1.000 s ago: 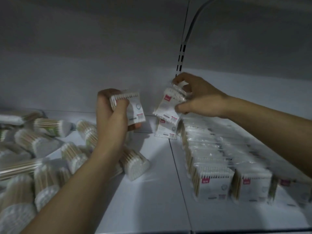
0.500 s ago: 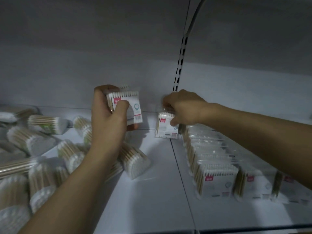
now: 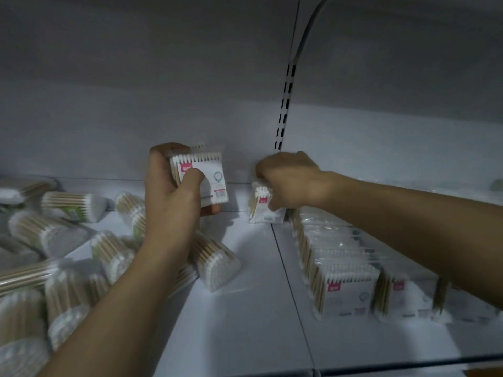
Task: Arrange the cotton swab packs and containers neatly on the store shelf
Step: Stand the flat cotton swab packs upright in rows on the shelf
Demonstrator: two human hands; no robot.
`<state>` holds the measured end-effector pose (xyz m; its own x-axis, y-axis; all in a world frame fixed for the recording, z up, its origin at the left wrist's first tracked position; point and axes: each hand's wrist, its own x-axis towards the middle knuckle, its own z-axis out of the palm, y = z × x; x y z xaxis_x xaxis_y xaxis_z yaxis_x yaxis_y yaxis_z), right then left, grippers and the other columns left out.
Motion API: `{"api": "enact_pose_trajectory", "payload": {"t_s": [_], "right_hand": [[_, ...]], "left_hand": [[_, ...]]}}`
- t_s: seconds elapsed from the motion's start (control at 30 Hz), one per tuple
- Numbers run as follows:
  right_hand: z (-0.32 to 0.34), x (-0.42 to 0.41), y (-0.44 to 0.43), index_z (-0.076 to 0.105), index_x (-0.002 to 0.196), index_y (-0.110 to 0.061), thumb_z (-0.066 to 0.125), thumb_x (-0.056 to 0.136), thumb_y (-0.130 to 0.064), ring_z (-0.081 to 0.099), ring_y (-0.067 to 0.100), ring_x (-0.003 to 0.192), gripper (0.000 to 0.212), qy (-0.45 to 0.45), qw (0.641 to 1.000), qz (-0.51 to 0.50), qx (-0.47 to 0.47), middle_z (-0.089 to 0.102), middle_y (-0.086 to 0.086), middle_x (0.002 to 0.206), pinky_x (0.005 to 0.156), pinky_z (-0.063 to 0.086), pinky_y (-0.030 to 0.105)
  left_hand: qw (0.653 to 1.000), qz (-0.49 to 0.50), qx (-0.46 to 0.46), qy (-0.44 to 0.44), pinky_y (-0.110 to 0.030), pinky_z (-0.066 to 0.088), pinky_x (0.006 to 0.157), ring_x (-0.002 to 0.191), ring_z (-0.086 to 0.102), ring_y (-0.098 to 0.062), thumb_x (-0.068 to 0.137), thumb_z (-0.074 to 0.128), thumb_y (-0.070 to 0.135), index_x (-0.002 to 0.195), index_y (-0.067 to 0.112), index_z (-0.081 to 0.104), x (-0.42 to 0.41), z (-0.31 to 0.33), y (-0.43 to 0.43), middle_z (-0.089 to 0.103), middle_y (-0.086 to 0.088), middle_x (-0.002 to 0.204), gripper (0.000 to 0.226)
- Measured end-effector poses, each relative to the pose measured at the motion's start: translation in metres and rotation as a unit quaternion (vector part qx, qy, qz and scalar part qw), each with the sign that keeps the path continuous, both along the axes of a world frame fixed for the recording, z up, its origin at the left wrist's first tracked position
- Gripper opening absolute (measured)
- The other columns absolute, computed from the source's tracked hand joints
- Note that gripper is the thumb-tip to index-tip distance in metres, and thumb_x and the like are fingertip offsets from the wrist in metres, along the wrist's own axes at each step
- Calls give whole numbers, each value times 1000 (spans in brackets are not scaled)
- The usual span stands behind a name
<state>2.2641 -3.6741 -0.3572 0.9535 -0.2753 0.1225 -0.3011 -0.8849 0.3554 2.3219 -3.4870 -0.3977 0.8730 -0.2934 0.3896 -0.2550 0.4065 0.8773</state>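
Observation:
My left hand (image 3: 174,191) holds a stack of flat cotton swab packs (image 3: 209,180) with white labels and red tags, raised above the shelf near the back wall. My right hand (image 3: 288,180) grips another upright pack (image 3: 261,205) standing on the white shelf (image 3: 245,308) at the back, by the seam between two shelf boards. To the right runs a row of upright flat packs (image 3: 345,284). On the left lie several round clear swab containers (image 3: 215,262), tumbled in disorder.
A slotted upright (image 3: 284,110) runs up the back wall above my right hand. A grey cable (image 3: 307,31) hangs at the top. The shelf's front lip (image 3: 408,365) crosses the bottom right.
My right hand has lowered its packs from mid-air down onto the shelf at the back. My left hand has stayed raised with its packs.

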Motion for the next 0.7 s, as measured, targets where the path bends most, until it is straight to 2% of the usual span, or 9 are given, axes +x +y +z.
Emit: {"api": "enact_pose_trajectory", "payload": {"t_s": [0.07, 0.2, 0.3, 0.37, 0.53, 0.63, 0.7], "right_hand": [[3, 1, -4, 55, 97, -20, 80, 72, -20, 61, 25, 92, 35, -4, 1000, 2, -10, 62, 1, 97, 71, 36, 32], [7, 3, -4, 54, 105, -19, 90, 69, -32, 56, 22, 91, 52, 21, 1000, 0, 20, 62, 1, 104, 71, 40, 32], [16, 6, -2, 51, 102, -20, 92, 67, -34, 58, 24, 96, 56, 52, 998, -14, 43, 61, 2, 108, 71, 42, 32], [21, 7, 0, 55, 106, -19, 93, 66, -36, 59, 24, 97, 58, 70, 996, -22, 46, 62, 2, 111, 70, 43, 32], [14, 5, 1, 52, 105, -19, 94, 64, -34, 58, 23, 94, 61, 95, 995, -4, 0, 62, 3, 113, 67, 41, 32], [11, 3, 1, 55, 117, -19, 94, 62, -42, 58, 24, 99, 71, 91, 996, 11, -2, 61, 2, 115, 69, 40, 31], [14, 3, 0, 54, 122, -20, 93, 62, -46, 55, 22, 97, 76, 90, 996, 11, 25, 59, 1, 115, 72, 45, 32]], "left_hand": [[1000, -5, -1, 0, -29, 55, 48, 77, 72, -14, 96, 50, -2, 101, 31, 51, 0, 0, 0, 64, 4, 95, 34], [1000, -15, 2, 3, -28, 55, 48, 72, 71, -9, 96, 48, -3, 102, 31, 50, -1, 1, 1, 63, 4, 94, 35], [1000, -19, 3, 10, -27, 53, 46, 74, 70, -13, 95, 47, -4, 103, 31, 51, -1, 1, 2, 63, 4, 94, 35], [1000, -22, 3, 14, -26, 52, 46, 76, 69, -17, 95, 47, -4, 104, 29, 51, -1, 1, 2, 64, 2, 95, 35], [1000, -24, 6, 11, -27, 53, 46, 84, 70, -25, 94, 48, -3, 105, 29, 52, 0, 0, 1, 63, -2, 99, 34], [1000, -25, 2, 11, -27, 52, 45, 83, 70, -27, 94, 49, -2, 99, 34, 53, 0, 0, 1, 64, -4, 99, 37], [1000, -28, 0, 11, -27, 52, 46, 82, 70, -25, 94, 49, -3, 97, 35, 53, 0, 0, 1, 64, -1, 96, 38]]}}
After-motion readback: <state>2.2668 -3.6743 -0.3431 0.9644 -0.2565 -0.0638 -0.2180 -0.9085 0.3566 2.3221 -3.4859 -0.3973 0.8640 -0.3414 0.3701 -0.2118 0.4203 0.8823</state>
